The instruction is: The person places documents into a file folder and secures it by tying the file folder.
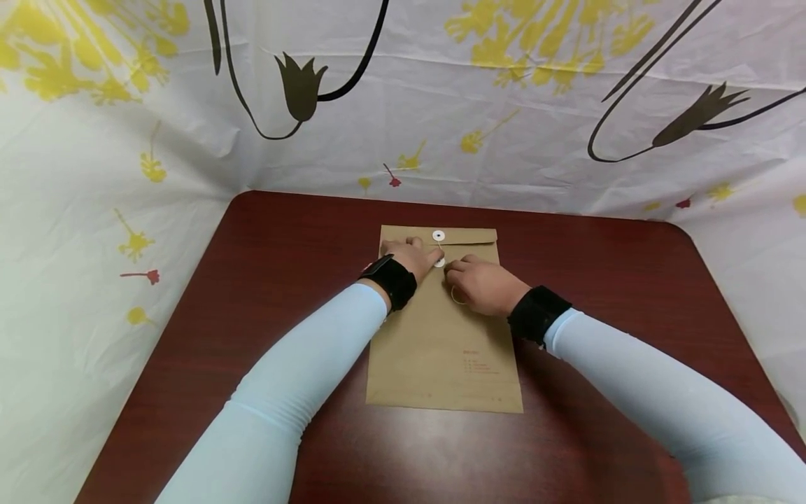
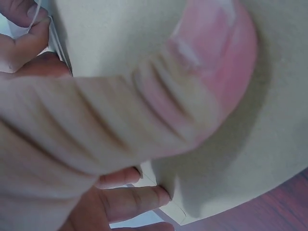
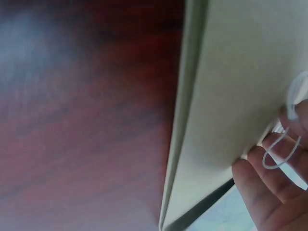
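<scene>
A brown paper envelope [image 1: 441, 350] lies on the table with its flap folded down at the far end. One white paper button [image 1: 439, 235] sits on the flap, and a second white button [image 1: 439, 263] just below it. My left hand [image 1: 408, 257] rests on the envelope's upper left part with fingers spread, one reaching to the lower button. To the right of that button, my right hand [image 1: 483, 283] pinches the thin white string [image 3: 272, 168] between thumb and fingers. A loop of string hangs by the right fingers in the right wrist view.
The dark red wooden table [image 1: 302, 224] extends round the envelope on all sides. A white cloth [image 1: 390, 126] with yellow and dark flower prints hangs behind and at both sides. Small red print [image 1: 478, 362] marks the envelope's lower right.
</scene>
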Tool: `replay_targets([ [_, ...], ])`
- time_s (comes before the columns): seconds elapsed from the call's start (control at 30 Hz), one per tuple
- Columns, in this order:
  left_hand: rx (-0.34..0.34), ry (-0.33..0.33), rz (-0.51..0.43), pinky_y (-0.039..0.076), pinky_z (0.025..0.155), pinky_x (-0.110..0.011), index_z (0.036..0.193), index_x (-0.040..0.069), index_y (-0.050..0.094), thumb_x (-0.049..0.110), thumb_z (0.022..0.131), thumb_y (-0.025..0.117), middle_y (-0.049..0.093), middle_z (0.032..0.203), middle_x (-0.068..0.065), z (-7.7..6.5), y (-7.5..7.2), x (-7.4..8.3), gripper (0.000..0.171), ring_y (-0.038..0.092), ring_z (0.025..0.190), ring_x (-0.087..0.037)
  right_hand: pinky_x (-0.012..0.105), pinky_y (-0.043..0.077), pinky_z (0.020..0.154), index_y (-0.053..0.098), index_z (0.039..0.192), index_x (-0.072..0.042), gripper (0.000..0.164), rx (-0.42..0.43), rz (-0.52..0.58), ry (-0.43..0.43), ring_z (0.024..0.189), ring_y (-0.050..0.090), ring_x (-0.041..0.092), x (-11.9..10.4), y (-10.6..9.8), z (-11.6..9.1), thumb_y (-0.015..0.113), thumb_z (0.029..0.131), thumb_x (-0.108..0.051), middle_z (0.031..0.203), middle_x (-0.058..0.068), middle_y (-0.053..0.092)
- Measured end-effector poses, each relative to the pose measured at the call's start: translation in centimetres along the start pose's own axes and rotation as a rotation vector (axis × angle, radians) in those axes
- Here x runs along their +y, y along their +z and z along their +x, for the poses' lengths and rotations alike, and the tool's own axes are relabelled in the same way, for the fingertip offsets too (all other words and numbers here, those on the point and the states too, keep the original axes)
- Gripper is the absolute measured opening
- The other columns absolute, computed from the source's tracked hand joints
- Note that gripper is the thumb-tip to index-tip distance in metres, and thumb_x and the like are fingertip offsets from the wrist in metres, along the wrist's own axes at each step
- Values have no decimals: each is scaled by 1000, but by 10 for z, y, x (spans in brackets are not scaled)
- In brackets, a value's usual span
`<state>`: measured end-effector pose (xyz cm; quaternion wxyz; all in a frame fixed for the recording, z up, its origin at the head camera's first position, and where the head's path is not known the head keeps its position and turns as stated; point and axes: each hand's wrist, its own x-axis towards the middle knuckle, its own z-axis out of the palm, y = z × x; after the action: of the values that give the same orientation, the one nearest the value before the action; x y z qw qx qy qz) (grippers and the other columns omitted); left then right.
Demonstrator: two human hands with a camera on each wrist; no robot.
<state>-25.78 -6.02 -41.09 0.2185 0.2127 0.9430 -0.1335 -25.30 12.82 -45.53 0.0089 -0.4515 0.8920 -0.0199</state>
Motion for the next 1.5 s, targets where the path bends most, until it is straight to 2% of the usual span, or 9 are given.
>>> replay_targets([
  [0.3,32,33,32,49,95,-53,151,29,26,22,94,70,39,148,-25,2,5,-5,72,66,103,-37,40,48,96,68,103,-5,10,60,65,-36,104,59,29,-3,5,5,62,96,-9,117,12,65],
  [0.5,94,47,-2,51,93,-49,147,20,34,19,99,63,48,141,-21,3,8,-11,56,66,103,-33,39,49,85,68,96,-6,6,95,234,56,88,58,24,-15,5,13,62,96,-6,95,7,62],
  [0.6,127,71,-32,50,95,-48,145,16,35,19,83,83,52,135,-18,6,11,-19,79,63,110,-34,37,50,82,68,95,-8,7,49,289,123,83,59,19,-19,2,18,62,97,-7,89,3,64],
  [0.7,141,96,-50,50,96,-47,145,15,32,21,56,101,52,133,-16,5,12,-24,113,62,113,-32,36,51,80,69,97,-9,8,-8,356,158,80,59,16,-20,-1,22,61,97,-7,87,0,66],
  [0.83,142,119,-59,49,98,-47,148,15,30,19,53,102,52,133,-15,1,12,-27,119,60,115,-32,37,52,85,72,104,-7,14,-44,412,172,88,63,17,-18,-1,27,60,97,-7,96,3,69],
  [0.93,144,122,-69,50,96,-45,149,16,27,21,53,102,52,131,-14,3,15,-30,122,58,116,-30,39,53,90,73,108,-4,18,-33,398,141,96,65,21,-19,-3,31,59,97,-5,103,7,70],
  [1.13,215,119,-106,54,91,-42,145,13,33,29,45,104,56,131,-12,3,19,-37,124,60,114,-27,39,53,85,73,111,-4,22,-14,279,47,90,62,23,-18,-6,47,58,96,-3,98,10,67],
  [1.3,221,124,-126,55,89,-44,144,11,37,27,56,101,58,129,-12,-6,15,-38,110,63,110,-29,40,52,88,72,116,-5,23,-41,218,16,94,62,25,-11,-9,62,58,97,-3,105,11,69],
  [1.5,224,111,-107,56,88,-43,142,11,38,29,54,101,58,128,-11,-8,15,-37,110,64,108,-30,43,53,87,74,113,-5,21,-38,202,16,94,63,27,7,-9,68,61,96,-2,100,12,71],
])
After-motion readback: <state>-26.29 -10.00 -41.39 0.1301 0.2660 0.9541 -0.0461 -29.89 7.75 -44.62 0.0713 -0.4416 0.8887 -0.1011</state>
